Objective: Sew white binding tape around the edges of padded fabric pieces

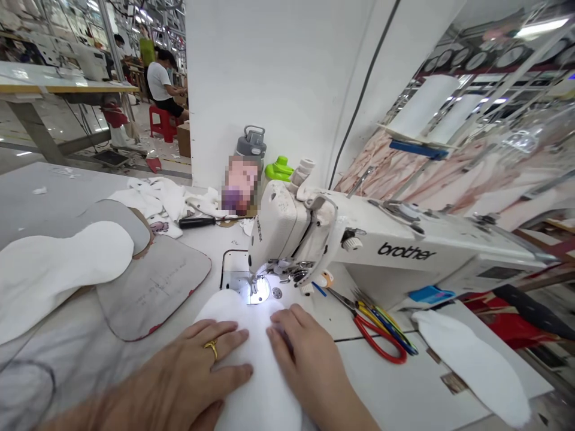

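Both my hands lie flat on a thick white fabric piece (251, 353) that runs under the needle of a white Brother sewing machine (359, 245). My left hand (193, 374), wearing a gold ring, presses its left side. My right hand (300, 347) rests on its right side, close to the lit needle plate (245, 278). The far end of the fabric reaches the presser foot (257, 286), and the machine head partly hides that area. A white cut fabric shape (58, 275) lies on a grey template board (155, 287) to my left.
Red-handled scissors (380, 338) and yellow-handled snips (381, 320) lie right of the needle, beyond them another white fabric piece (471, 365). A black-handled screwdriver (197, 222) lies by white scraps (162, 197). A co-worker (162, 81) sits on a red stool far back.
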Motion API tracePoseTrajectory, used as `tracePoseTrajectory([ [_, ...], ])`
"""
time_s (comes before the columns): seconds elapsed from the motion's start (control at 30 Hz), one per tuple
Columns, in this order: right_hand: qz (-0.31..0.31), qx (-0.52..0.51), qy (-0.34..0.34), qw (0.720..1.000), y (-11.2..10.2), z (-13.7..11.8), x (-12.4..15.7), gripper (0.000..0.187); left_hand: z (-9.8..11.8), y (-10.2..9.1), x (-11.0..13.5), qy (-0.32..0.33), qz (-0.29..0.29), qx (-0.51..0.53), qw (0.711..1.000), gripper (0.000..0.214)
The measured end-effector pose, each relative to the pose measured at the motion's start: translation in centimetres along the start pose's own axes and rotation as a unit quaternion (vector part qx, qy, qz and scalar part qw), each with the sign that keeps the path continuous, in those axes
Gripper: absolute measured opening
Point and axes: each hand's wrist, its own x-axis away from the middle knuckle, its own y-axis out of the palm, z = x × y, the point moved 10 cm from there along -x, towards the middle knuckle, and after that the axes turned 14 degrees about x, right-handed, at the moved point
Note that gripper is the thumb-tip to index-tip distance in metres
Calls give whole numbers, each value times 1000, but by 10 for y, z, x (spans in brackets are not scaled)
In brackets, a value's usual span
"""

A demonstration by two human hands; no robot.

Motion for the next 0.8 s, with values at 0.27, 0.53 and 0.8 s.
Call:
tracePoseTrajectory([
  [0.27, 8, -101, 64, 993, 11, 20, 2, 19, -23, -25, 16, -24, 149, -11, 989, 35],
  [0.53, -12, -123, 61, 990, 15, 23, 2, 18, -111, -65, 44, -330, 141, -50, 932, 50],
  [0.8, 0, -139, 82, 987, 13, 24, 1, 18, -104, -42, 35, -342, 80, -69, 934, 38],
])
